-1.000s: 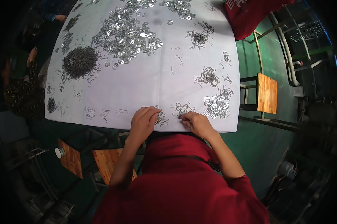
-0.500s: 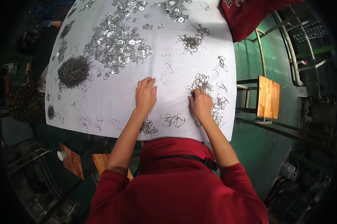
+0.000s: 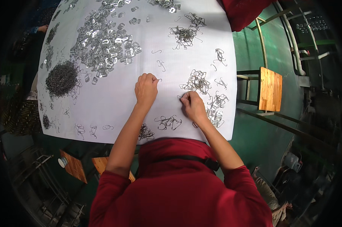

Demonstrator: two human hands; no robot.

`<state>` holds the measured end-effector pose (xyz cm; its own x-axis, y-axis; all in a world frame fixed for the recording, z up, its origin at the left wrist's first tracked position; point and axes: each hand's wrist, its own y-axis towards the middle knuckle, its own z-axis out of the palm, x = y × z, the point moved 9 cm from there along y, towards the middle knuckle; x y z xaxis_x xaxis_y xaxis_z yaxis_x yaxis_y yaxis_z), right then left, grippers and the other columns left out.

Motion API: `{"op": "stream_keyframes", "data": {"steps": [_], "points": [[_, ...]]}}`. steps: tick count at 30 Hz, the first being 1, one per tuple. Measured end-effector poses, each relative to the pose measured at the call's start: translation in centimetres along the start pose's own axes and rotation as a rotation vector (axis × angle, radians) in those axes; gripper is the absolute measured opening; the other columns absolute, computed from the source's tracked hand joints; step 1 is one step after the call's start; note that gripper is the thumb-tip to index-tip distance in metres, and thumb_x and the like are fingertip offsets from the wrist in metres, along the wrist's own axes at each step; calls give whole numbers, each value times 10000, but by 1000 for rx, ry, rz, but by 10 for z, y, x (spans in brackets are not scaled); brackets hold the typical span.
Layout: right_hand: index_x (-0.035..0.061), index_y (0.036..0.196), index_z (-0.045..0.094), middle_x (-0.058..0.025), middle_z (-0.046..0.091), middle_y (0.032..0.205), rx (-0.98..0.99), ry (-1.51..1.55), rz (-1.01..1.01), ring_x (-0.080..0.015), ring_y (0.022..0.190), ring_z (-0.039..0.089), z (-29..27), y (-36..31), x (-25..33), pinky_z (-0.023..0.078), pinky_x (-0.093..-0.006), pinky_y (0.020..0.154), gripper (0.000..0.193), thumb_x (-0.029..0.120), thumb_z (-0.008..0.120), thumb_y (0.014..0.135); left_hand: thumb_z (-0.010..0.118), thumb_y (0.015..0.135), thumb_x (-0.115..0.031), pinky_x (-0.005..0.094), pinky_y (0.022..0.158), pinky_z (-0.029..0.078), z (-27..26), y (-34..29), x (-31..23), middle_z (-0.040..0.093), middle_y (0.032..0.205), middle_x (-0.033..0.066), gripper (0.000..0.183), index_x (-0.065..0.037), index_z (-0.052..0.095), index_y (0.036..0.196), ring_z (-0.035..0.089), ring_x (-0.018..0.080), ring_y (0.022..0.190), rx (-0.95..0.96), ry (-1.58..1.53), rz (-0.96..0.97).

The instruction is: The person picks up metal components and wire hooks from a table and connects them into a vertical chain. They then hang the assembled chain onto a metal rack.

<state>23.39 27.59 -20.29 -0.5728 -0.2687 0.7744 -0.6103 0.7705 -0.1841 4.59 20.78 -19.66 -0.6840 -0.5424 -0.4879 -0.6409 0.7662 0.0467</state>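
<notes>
My left hand (image 3: 146,90) rests over the middle of the white tabletop, thumb and forefinger pinched on a thin S-shaped wire hook whose end sticks out to the right. To its right, my right hand (image 3: 195,106) also pinches a wire hook (image 3: 179,97), which points out left of the fingertips. Just beyond that hand lies a loose heap of wire hooks (image 3: 197,81). A few single hooks (image 3: 161,66) are scattered past my left hand. Near my body are two smaller clusters, one of hooks (image 3: 168,122) and one of darker hooks (image 3: 145,132) partly behind my left forearm.
Shiny metal buckles (image 3: 103,45) spread over the far left, beside a dense dark mound of wire hooks (image 3: 62,78). More buckles (image 3: 215,118) lie by my right wrist. Wooden stools (image 3: 271,89) flank the white table (image 3: 118,94). Other people are partly visible at left and lower right.
My right hand has drawn back left from the hook heap, a hook now showing in its fingers. My left fingers have closed on a hook. The whole view has shifted slightly.
</notes>
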Motion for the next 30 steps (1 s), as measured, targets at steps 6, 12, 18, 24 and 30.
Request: {"op": "stream_keyframes", "data": {"steps": [6,12,18,24,30], "points": [[11,924,568,-42,583,739,265,985,440,-88,642,506,31,-5,-7,404,-219,586,156,152,590,862,577,873,-182,219,632,405,35,-39,-34,560,750,-11,141,-42,575,889,477,70,663,398,-1165,-435],[34,873,589,-4,565,743,351,1111,493,-66,636,488,44,-16,7,399,-187,591,131,160,556,895,554,893,-187,208,606,399,45,-62,-43,545,731,-12,152,-39,547,922,474,62,648,475,-1424,-529],[42,887,607,22,550,706,406,1156,587,-50,617,488,47,-32,4,396,-185,559,171,207,564,893,524,905,-217,248,710,431,46,-79,-39,556,864,22,200,-28,553,964,510,95,795,529,-1384,-573],[53,789,653,-99,616,780,6,-258,75,-253,693,601,-35,-12,1,466,-354,622,112,159,618,795,484,921,-273,286,811,432,23,-77,-17,565,1077,62,282,-37,557,1057,528,142,989,435,-1130,-514],[80,800,662,-101,631,829,-25,-398,11,-294,714,618,-52,-9,-10,487,-396,626,129,163,697,708,478,927,-242,276,804,432,1,-73,10,586,1067,46,249,-55,563,1069,539,130,975,331,-1000,-465]]}}
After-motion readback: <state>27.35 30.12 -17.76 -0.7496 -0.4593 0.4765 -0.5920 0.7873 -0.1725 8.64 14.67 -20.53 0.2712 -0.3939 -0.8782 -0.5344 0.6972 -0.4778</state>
